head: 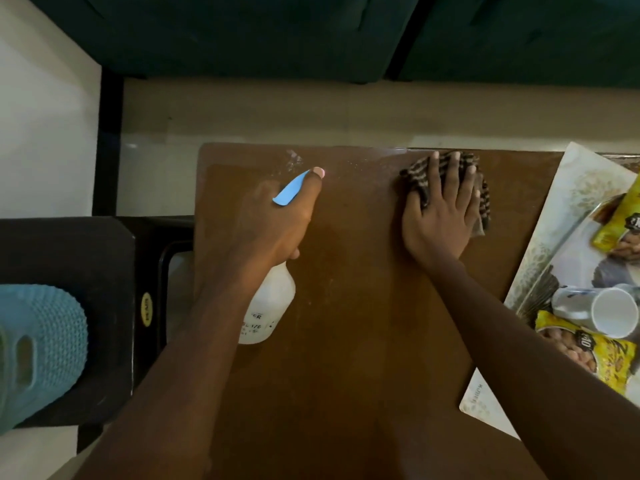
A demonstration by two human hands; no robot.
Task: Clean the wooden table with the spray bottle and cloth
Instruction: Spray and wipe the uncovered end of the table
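The brown wooden table [353, 306] fills the middle of the head view. My left hand [280, 220] grips a white spray bottle [268, 306] with a blue trigger head, nozzle pointing toward the table's far edge. Wet droplets [294, 161] glisten on the wood near that far edge. My right hand [441, 216] lies flat, fingers spread, pressing a dark striped cloth [483, 199] onto the table at the far right.
A patterned tray [561, 202] at the table's right side carries yellow snack packets [620, 216], a white cup [614, 311] and a can. A black stool [104, 306] with a teal bag [38, 344] stands left. Dark green seating [311, 32] lies beyond the floor strip.
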